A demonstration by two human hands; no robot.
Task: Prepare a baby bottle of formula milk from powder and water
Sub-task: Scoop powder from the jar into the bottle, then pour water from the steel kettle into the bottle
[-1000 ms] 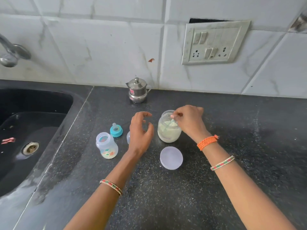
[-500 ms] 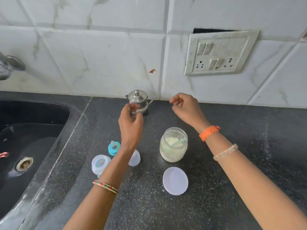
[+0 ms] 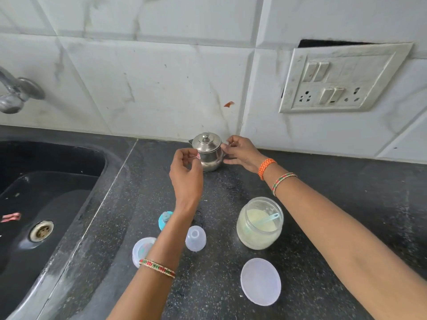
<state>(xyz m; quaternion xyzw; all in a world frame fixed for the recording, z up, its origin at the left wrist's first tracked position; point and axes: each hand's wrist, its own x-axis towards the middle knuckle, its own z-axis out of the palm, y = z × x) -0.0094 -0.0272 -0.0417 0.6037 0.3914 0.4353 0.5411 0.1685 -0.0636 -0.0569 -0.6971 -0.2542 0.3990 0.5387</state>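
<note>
Head view: both hands at steel water pot (image 3: 208, 153) by the wall; right hand (image 3: 240, 151) pinching its handle, left hand (image 3: 186, 174) curled beside it, contact unclear. Open bottle (image 3: 143, 248) under left forearm, easily toppled; loose pot lid could slip while pouring.

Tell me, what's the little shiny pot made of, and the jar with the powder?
The pot looks like polished steel: silvery, mirror-like reflections. The jar seems clear plastic, maybe glass: you see the pale powder and blue scoop through it.
</note>
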